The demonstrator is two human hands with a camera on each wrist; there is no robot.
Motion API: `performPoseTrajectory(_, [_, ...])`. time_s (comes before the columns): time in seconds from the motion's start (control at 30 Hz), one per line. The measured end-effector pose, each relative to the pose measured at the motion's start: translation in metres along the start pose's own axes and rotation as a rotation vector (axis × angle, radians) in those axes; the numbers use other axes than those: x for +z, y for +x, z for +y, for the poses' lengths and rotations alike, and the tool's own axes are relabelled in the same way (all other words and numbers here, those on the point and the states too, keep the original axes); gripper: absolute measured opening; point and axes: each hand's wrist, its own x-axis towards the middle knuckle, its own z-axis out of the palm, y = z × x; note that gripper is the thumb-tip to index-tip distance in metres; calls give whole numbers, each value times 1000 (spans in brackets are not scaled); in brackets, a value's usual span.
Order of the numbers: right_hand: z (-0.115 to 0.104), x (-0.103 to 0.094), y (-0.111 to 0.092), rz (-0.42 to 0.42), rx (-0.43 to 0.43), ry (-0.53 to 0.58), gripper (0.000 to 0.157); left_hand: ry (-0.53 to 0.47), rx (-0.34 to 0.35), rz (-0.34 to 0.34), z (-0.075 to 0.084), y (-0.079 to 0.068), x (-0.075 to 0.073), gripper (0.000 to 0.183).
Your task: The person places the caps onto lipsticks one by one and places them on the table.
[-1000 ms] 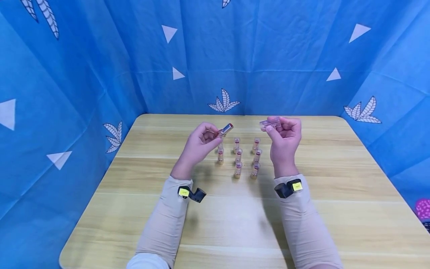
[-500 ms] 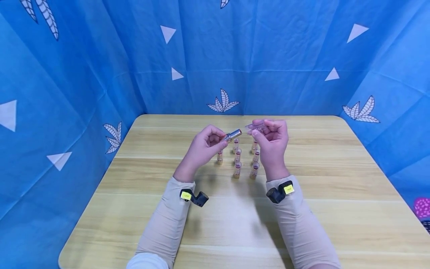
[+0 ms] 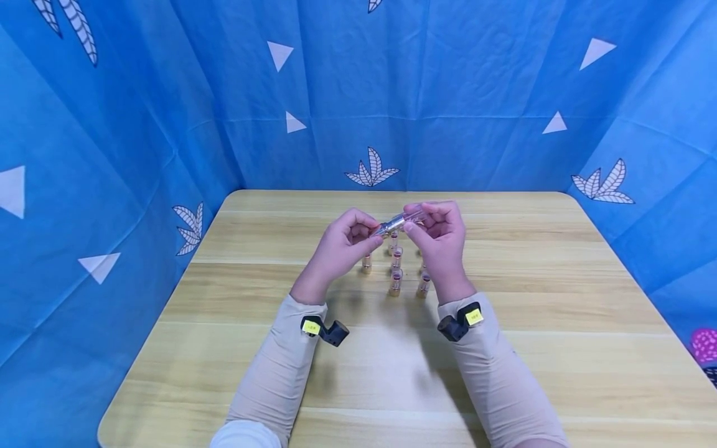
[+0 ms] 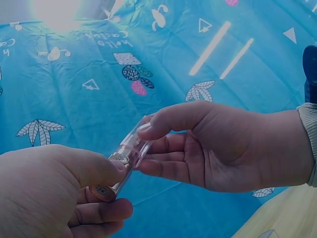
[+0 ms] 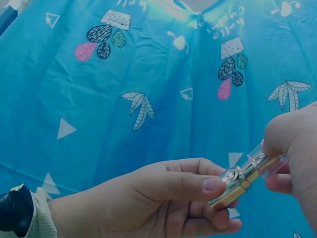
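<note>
Above the table, my left hand (image 3: 342,249) pinches the gold base of a lipstick (image 3: 393,224) between thumb and fingers. My right hand (image 3: 442,242) grips its clear cap (image 3: 416,215), and the cap's open end is over the lipstick's tip. In the left wrist view the cap (image 4: 134,139) lines up with the gold base (image 4: 111,191). The right wrist view shows the gold lipstick tube (image 5: 237,181) running into the clear cap, partly hidden by the right fingers. Below the hands, several capped lipsticks (image 3: 396,283) stand upright; some are partly hidden by the right hand.
A light wooden table (image 3: 252,373) lies under both arms. Blue patterned curtain (image 3: 358,93) closes off the back and both sides. A camera is strapped on each wrist. Something pink (image 3: 703,346) shows past the table's right edge.
My right hand has moved left with the clear cap until it meets the lipstick. My left hand has moved slightly right and turned the lipstick's tip toward the cap.
</note>
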Motion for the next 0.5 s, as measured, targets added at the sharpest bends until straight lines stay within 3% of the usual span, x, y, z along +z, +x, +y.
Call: performPoseTrajectory(0.5, [4,0,0,-57,16,5,36,-8,5,-1,3,1,3,22])
